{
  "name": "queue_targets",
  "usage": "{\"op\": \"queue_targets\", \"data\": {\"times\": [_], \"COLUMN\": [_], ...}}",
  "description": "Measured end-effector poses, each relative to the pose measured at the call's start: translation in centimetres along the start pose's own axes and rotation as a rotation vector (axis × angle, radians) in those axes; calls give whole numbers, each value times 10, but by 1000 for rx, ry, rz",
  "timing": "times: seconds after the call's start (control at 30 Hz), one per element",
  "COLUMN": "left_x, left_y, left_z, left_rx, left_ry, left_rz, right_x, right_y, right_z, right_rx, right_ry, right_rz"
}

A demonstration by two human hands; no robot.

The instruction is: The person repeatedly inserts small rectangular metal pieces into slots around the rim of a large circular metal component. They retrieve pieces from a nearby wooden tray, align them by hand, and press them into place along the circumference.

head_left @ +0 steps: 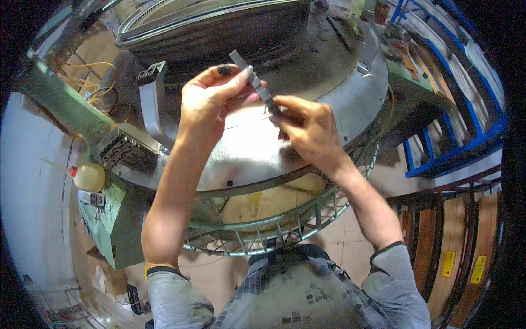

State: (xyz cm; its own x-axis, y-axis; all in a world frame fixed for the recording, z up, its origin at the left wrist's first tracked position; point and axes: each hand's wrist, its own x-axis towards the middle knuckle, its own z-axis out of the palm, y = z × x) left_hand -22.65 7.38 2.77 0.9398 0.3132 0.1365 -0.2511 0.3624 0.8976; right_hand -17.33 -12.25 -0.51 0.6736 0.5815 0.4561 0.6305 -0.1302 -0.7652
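My left hand [204, 98] pinches a narrow grey notched bar [239, 59] near its upper end, thumb against fingers. Lower down, my right hand [312, 129] grips the same bar, its fingers curled around the end. The bar slants from upper left to lower right, held above a shiny curved metal plate [241, 164]. Its exact kind does not show. A dark smudge marks a fingertip of my left hand. Part of the bar's lower end is hidden behind my right fingers.
Behind my hands rises a dark round machine drum [219, 46]. A grey upright bracket [150, 107] stands left of my forearm. A bottle with a red cap [89, 176] sits at far left. Below the plate curves a green metal guard rail [241, 253]. Blue racks [455, 156] stand right.
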Motion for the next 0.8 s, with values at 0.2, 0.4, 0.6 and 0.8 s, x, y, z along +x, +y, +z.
{"op": "queue_targets", "data": {"times": [0.2, 0.4, 0.6, 0.8], "left_x": [50, 102, 109, 119], "left_y": [-2, -16, -23, -34], "left_z": [3, -17, -43, -37], "left_rx": [131, 305, 145, 29], "left_ry": [92, 93, 11, 194], "left_rz": [131, 26, -95, -153], "right_x": [83, 139, 152, 146], "right_y": [54, 101, 119, 121], "right_z": [-2, 11, 11, 9], "right_rx": [-168, 3, 399, 368], "right_ry": [-41, -243, -434, -256], "right_rz": [-213, -40, 141, 75]}}
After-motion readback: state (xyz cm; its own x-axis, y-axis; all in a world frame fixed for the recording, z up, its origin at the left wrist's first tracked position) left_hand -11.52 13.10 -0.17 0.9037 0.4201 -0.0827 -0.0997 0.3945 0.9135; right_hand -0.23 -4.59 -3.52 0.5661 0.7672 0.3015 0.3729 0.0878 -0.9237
